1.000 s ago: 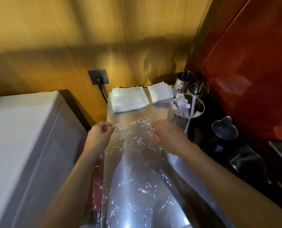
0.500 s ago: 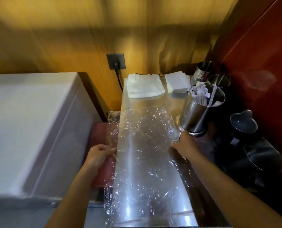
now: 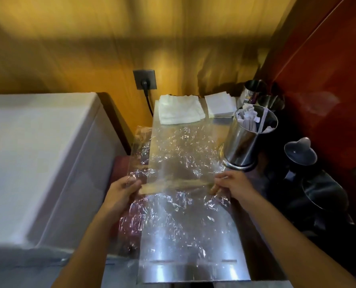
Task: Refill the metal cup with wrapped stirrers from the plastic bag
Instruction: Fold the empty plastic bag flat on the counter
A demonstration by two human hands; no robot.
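A crinkled clear plastic bag lies spread along the steel counter. Inside it, a small bundle of wooden stirrers lies crosswise between my hands. My left hand pinches the bag and the left end of the bundle. My right hand grips the bag at the bundle's right end. The metal cup stands just beyond my right hand, tilted in the view, with several white wrapped stirrers in it.
A folded white cloth and a stack of white napkins lie at the counter's far end. Two more metal cups stand behind. Dark lidded pots sit right. A white chest is left. A wall socket holds a plug.
My hands have drawn nearer along the bag and now pinch a bundle of stirrers through the plastic. The view has pulled back from the counter.
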